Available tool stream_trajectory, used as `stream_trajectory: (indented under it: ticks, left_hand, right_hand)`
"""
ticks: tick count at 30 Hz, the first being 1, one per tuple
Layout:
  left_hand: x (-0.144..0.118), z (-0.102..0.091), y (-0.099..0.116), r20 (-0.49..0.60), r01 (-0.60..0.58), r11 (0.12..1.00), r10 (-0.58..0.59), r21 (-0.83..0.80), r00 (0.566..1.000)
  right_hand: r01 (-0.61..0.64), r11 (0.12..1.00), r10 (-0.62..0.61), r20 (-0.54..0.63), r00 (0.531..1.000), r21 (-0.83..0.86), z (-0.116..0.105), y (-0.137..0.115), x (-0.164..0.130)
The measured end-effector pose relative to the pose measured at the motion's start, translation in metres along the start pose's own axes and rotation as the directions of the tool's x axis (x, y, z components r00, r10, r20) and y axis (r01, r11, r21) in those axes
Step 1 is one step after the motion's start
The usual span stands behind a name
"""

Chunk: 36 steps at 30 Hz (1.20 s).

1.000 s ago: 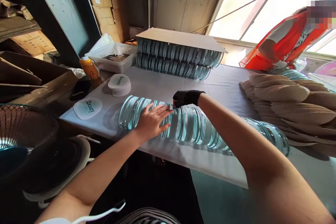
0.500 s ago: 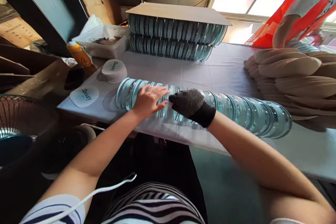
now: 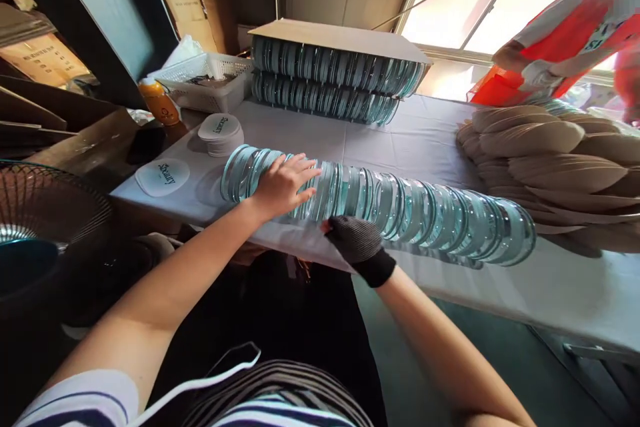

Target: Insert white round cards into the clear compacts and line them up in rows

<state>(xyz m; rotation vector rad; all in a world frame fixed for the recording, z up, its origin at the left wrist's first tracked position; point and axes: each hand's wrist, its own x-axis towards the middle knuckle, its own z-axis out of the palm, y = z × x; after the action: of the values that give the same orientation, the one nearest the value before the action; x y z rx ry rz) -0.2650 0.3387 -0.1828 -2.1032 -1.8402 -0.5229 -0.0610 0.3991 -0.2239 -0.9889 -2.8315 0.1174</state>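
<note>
A long row of round glass pieces (image 3: pixel 415 213), like lids or shallow bowls, lies nested on edge across the table. My bare left hand (image 3: pixel 285 185) rests on the left part of the row, its fingers spread. My right hand (image 3: pixel 354 239), in a dark dotted glove with bare fingertips, is closed just in front of the row, near the table's front edge. Anything inside its curled fingers is hidden. To the left stand a stack of round printed labels (image 3: pixel 220 137) and one label (image 3: pixel 163 177) lying flat.
At the back, two tiers of glass pieces (image 3: pixel 325 93) sit under a cardboard sheet (image 3: pixel 340 39). Brown oval pads (image 3: pixel 550 160) are piled at right. Also around: a white basket (image 3: pixel 210 100), an orange bottle (image 3: pixel 159 103), a fan (image 3: pixel 50 213) and a co-worker in an orange vest (image 3: pixel 565 40).
My right hand has come off the glass row and moved toward me, to the front edge. My left hand stays on the row. The co-worker's arms have shifted.
</note>
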Motion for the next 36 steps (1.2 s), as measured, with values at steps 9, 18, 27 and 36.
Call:
stream_trajectory:
  ticks: [9,18,27,36]
  left_hand:
    - [0.035,0.030,0.036,-0.017,-0.030,0.999,0.030,-0.035,0.999]
    - [0.032,0.034,0.029,-0.022,-0.040,0.999,0.039,-0.026,0.999]
    - [0.035,0.033,0.032,-0.023,-0.014,0.999,0.013,-0.047,1.000]
    - [0.033,0.022,0.039,0.011,-0.041,0.999,0.041,0.004,0.999]
  right_hand:
    - [0.106,0.980,-0.041,0.354,0.934,-0.167,-0.102,0.080,0.138]
    - [0.280,0.918,-0.190,0.308,0.932,-0.281,-0.102,0.061,0.141]
    - [0.010,0.993,-0.020,-0.082,0.996,-0.119,-0.030,0.028,0.005]
    - [-0.054,0.996,0.052,-0.040,0.998,-0.066,0.006,0.034,-0.029]
